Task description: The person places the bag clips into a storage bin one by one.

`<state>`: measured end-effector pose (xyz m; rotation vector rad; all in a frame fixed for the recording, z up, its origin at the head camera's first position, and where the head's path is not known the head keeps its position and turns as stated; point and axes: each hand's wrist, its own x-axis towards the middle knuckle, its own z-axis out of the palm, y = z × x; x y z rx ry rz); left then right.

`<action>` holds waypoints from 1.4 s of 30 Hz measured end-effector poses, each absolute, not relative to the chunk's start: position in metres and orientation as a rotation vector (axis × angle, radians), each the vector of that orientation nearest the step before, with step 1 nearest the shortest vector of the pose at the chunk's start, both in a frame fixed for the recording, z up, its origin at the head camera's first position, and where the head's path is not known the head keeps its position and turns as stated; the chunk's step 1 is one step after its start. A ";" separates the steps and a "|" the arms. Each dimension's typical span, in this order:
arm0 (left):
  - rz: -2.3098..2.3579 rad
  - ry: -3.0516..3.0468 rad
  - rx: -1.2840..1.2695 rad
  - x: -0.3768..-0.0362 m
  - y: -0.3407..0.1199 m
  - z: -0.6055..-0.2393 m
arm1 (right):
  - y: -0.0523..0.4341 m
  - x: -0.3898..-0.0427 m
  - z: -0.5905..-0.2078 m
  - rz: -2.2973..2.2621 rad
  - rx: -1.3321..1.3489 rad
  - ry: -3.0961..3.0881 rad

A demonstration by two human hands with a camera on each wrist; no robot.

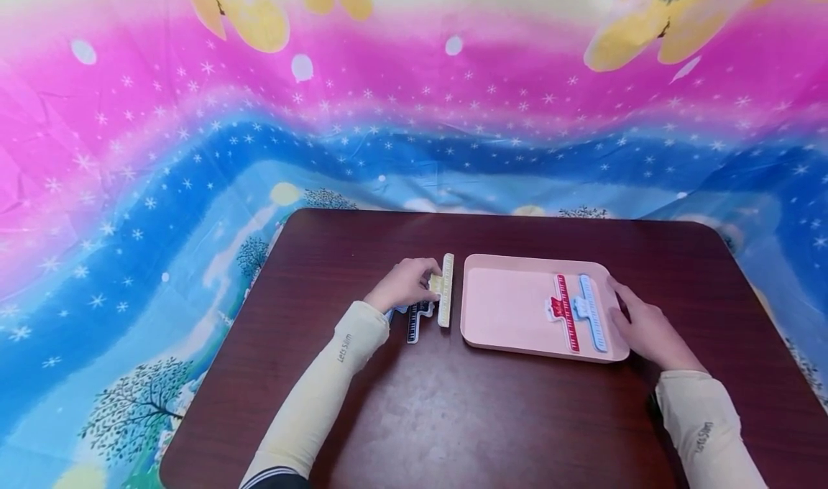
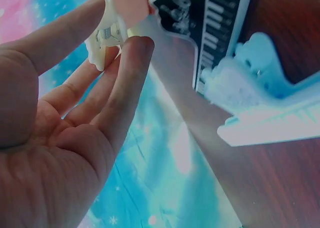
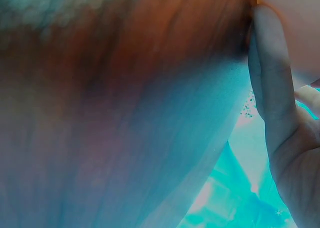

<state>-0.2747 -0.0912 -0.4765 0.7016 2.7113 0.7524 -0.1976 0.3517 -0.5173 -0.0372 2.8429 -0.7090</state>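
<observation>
My left hand (image 1: 404, 286) pinches a cream spring clip (image 1: 445, 298) with a long bar printed like piano keys, just left of the pink tray (image 1: 507, 309). In the left wrist view, thumb and fingers are on the handle of this clip, where a small metal spring shows. Beside that hand lie a black piano-key clip (image 2: 220, 22) and a light blue one (image 2: 280, 120), the latter mostly hidden by the hand in the head view. My right hand (image 1: 653, 331) touches the tray's right side, its fingers fairly straight. Inside the tray are a red clip (image 1: 567, 316) and a pale blue clip (image 1: 594, 316).
Everything stands on a dark reddish-brown table (image 1: 446, 417) with rounded corners. A colourful printed cloth (image 1: 414, 115) hangs behind it and down its sides. The right wrist view is largely filled by blurred table surface.
</observation>
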 end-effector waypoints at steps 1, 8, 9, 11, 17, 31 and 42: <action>0.793 2.696 0.681 -0.275 -0.093 -0.475 | 0.352 -0.198 -0.517 -0.706 -0.036 2.843; 0.980 2.602 0.605 -0.278 -0.103 -0.462 | 0.351 -0.197 -0.516 -0.714 -0.032 2.830; 0.995 2.591 0.601 -0.278 -0.104 -0.460 | 0.351 -0.197 -0.516 -0.713 -0.032 2.832; 1.026 2.570 0.600 -0.278 -0.105 -0.456 | 0.351 -0.196 -0.517 -0.718 -0.038 2.835; 1.039 2.537 0.655 -0.279 -0.101 -0.453 | 0.352 -0.197 -0.517 -0.720 -0.060 2.859; 1.108 2.464 0.721 -0.277 -0.082 -0.447 | 0.351 -0.197 -0.515 -0.719 -0.046 2.848; 1.128 2.445 0.736 -0.277 -0.064 -0.443 | 0.350 -0.196 -0.515 -0.721 -0.060 2.847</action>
